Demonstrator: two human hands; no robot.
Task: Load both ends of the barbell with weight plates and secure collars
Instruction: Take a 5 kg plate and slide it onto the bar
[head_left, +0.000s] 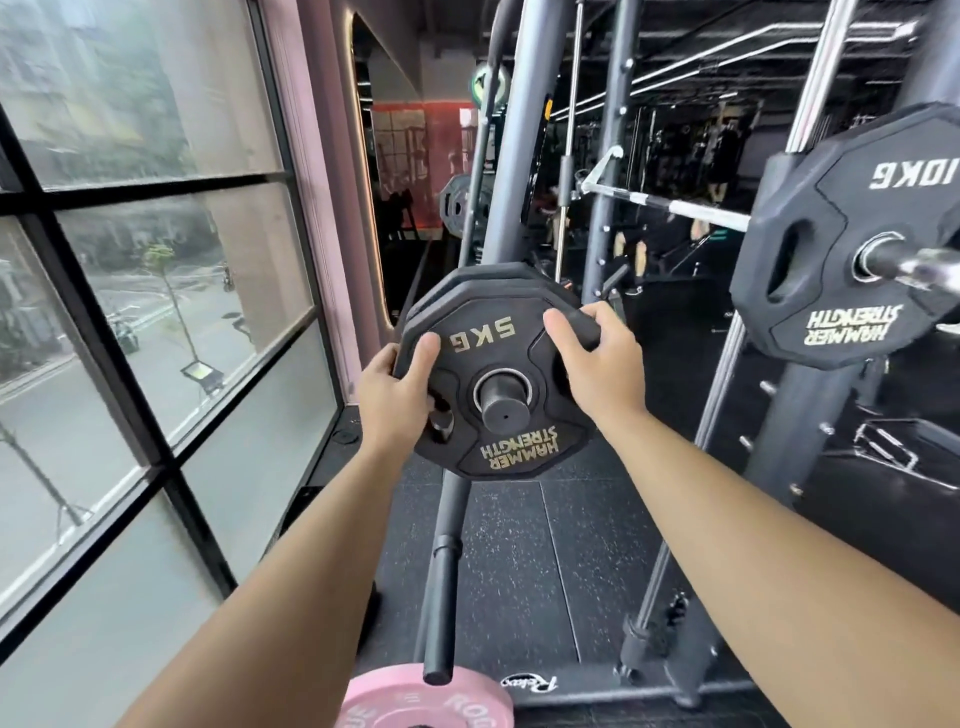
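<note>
A black 5 kg weight plate (493, 332) with gold lettering sits on a black storage peg (504, 402) of the rack, with another black plate right behind it. My left hand (397, 392) grips its left rim, fingers hooked into a grip slot. My right hand (597, 358) holds its upper right rim. At the right, a black 10 kg plate (831, 312) sits on the chrome barbell sleeve (919, 267). The barbell shaft (691, 210) runs back to the left inside the rack. No collar is visible.
A second bare black peg (441, 582) sticks out below the plate. A pink plate (426, 699) lies at the bottom edge. Grey rack uprights (519, 130) stand behind. A large window (156, 312) fills the left. The floor is black rubber matting (524, 561).
</note>
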